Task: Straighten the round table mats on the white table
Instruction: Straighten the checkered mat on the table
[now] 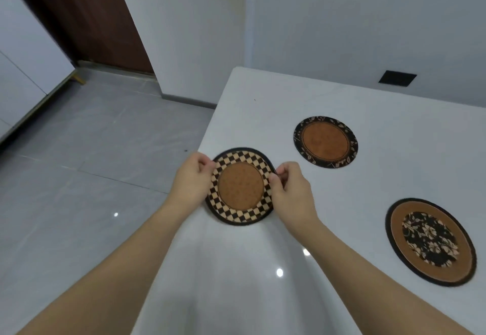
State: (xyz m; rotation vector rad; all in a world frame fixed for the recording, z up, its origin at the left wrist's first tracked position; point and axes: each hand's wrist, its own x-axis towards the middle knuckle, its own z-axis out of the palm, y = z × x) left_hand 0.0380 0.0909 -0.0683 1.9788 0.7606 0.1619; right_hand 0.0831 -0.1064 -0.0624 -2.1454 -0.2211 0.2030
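A round mat with a checkered rim and brown centre (240,186) lies close to the left edge of the white table (236,269). My left hand (190,178) pinches its left rim and my right hand (292,190) pinches its right rim. A dark edge peeks out along the mat's upper right rim; I cannot tell if it is another mat underneath. Farther back sits a round mat with a black floral rim and brown centre (325,142). At the right lies a round mat with a brown rim and black floral centre (430,241).
The table's left edge runs diagonally just left of the checkered mat, with grey tiled floor (79,163) below. A black rectangular plate (397,78) is set in the table near the back wall. A brown door (86,16) stands at the far left.
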